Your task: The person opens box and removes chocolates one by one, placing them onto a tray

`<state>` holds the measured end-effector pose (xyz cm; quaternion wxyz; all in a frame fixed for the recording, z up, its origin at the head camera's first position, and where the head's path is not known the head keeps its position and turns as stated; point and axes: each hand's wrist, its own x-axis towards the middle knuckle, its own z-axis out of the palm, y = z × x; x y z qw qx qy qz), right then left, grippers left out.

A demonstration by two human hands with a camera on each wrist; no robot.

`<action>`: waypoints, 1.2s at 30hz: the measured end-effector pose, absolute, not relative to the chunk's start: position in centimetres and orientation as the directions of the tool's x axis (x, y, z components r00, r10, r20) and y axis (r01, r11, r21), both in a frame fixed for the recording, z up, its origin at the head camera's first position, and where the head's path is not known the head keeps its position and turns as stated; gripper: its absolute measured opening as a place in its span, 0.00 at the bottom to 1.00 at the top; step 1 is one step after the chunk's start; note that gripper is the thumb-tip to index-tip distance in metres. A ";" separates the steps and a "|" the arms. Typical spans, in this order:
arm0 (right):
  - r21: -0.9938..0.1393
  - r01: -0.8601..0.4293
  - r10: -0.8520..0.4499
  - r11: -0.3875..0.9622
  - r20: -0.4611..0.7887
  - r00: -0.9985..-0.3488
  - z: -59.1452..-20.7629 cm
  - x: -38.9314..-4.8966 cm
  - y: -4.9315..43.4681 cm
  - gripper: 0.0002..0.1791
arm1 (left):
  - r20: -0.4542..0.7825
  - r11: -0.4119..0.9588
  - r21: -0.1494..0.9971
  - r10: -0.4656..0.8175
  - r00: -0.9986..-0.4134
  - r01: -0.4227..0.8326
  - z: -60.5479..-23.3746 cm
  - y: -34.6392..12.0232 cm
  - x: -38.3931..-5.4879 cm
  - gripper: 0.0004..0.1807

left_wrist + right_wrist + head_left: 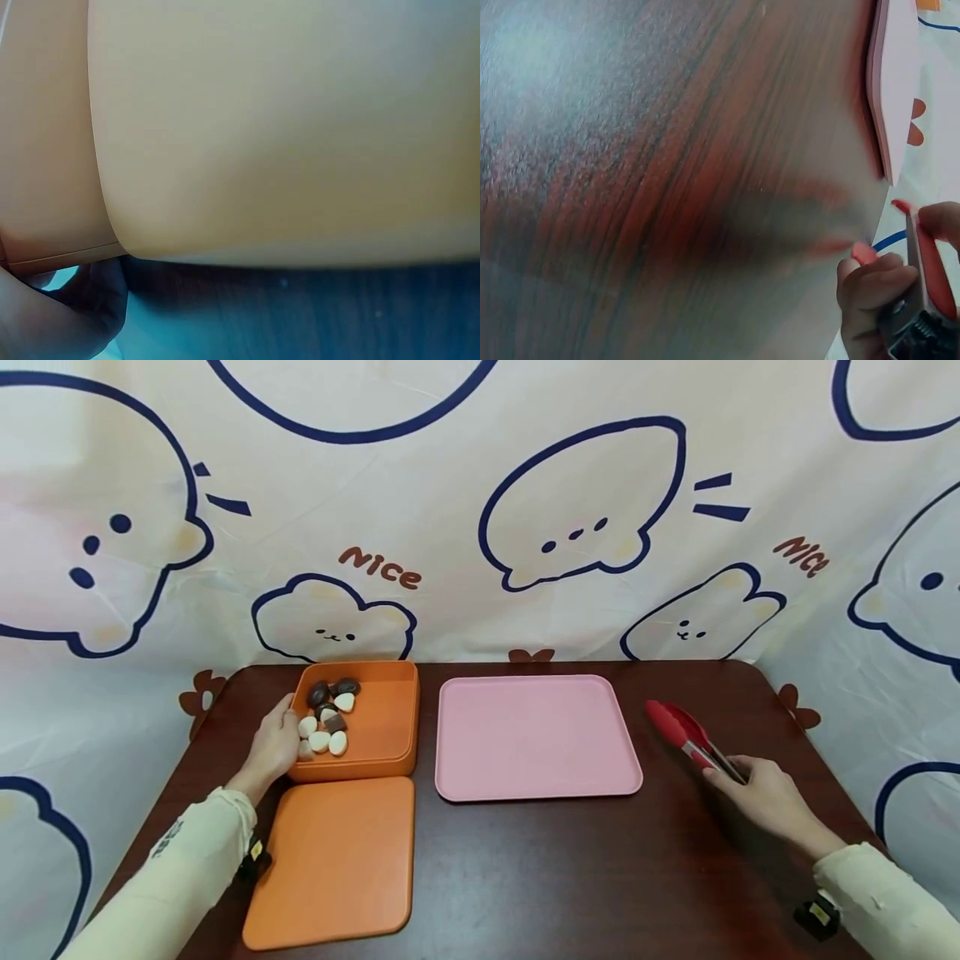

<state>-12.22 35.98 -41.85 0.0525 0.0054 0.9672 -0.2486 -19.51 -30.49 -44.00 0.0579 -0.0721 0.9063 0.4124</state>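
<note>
An orange box [381, 718] stands at the back left, with dark and white pebble-like pieces [324, 717] gathered along its left side. My left hand [274, 742] grips the box's left wall; in the left wrist view, its curled fingers [101, 304] are at the box's side. Over the table at the right, my right hand [768, 797] holds metal tongs [693, 745] with red tips, which point toward the back left. The right wrist view has my right hand [877, 292] around the tongs [932, 274]. No piece shows between the tips.
A pink tray [534, 739] lies in the middle of the dark wooden table [525, 877]. The orange lid [337, 860] lies flat in front of the box. Behind the table and at both sides hangs a pale printed cloth [450, 510].
</note>
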 end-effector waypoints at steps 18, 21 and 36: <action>-0.548 0.017 0.004 0.836 -0.025 -1.000 -40.9 -12.2 34.9 0.36 | -0.170 0.604 0.781 -0.042 -0.985 -0.160 -44.0 -30.6 -19.1 0.34; -0.541 -0.010 -0.001 0.841 0.017 -1.000 -40.5 -12.2 34.3 0.33 | -0.198 0.571 0.802 -0.020 -0.980 -0.174 -43.9 -30.6 -19.1 0.34; -0.549 -0.140 -0.064 0.824 0.155 -0.986 -38.2 -13.2 30.0 0.29 | -0.274 0.567 0.781 -0.063 -0.960 -0.261 -43.7 -30.7 -19.0 0.40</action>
